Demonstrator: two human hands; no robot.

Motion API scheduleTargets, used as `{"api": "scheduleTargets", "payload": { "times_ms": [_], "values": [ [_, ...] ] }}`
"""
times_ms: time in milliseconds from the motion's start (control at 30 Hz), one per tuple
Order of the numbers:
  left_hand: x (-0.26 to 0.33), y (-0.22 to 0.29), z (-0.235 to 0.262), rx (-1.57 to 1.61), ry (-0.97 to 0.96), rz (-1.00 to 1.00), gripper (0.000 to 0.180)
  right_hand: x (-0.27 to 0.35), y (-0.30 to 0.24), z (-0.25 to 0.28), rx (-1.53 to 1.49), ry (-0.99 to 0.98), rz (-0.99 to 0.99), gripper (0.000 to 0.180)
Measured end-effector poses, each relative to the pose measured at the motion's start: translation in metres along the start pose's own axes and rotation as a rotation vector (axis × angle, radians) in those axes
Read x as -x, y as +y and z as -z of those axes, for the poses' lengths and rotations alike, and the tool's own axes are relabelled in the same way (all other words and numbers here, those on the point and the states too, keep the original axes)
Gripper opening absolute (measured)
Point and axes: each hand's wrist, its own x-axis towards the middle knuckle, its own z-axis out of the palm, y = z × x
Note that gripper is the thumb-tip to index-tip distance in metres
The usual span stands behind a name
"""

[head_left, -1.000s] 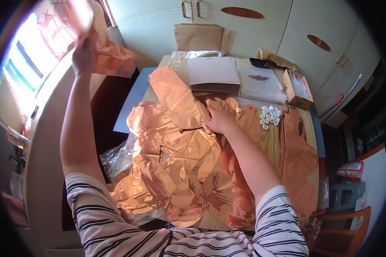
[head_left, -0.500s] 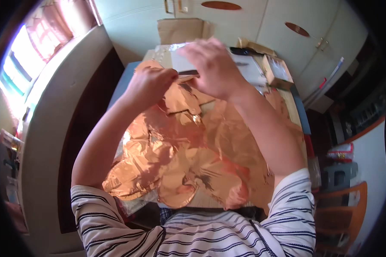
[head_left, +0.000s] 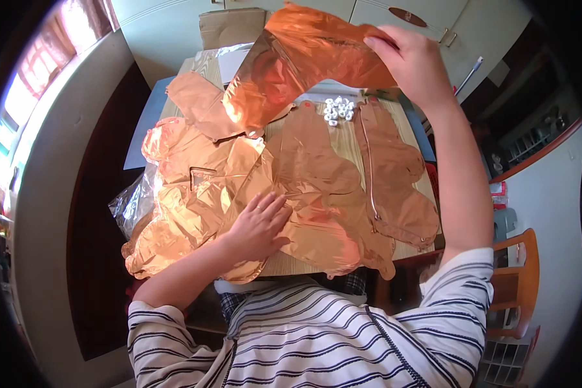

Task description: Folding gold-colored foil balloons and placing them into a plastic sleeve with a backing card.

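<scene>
My right hand (head_left: 409,64) is raised at the far side of the table, thumb and fingers pinched on the edge of a shiny orange foil balloon (head_left: 330,55). This flat balloon hangs in a curve to the left, its lower end over the other foil. My left hand (head_left: 257,227) lies with fingers spread on a crinkled pile of copper-coloured foil balloons (head_left: 207,187). To its right lies another flat foil balloon (head_left: 323,236). A further one, a duller brown foil balloon (head_left: 394,168), is at the table's right side.
Several small white ring-like pieces (head_left: 338,111) sit bunched near the far side of the wooden table (head_left: 343,139). Clear plastic wrap (head_left: 134,200) sticks out at the left edge. A wooden chair (head_left: 520,284) stands to the right; pale cupboards (head_left: 330,10) are behind.
My left hand has come back from the far side to the near pile, fingers spread. My right hand has moved right, lifting an orange foil balloon. The white pieces have come into sight.
</scene>
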Motion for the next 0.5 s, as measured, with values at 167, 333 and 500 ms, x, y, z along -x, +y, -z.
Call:
{"api": "scheduleTargets", "payload": {
  "times_ms": [167, 333, 500],
  "values": [
    [-0.008, 0.045, -0.004, 0.057, -0.012, 0.057, 0.064, 0.084, -0.045, 0.025, 0.125, -0.023, 0.342, 0.016],
    [-0.009, 0.056, -0.018, 0.152, -0.034, 0.093, 0.043, 0.187, -0.065, 0.01, 0.038, -0.193, 0.328, 0.027],
    [0.002, 0.034, -0.014, 0.172, 0.16, 0.004, 0.039, 0.266, -0.075, -0.016, 0.053, -0.267, 0.251, 0.027]
  ]
}}
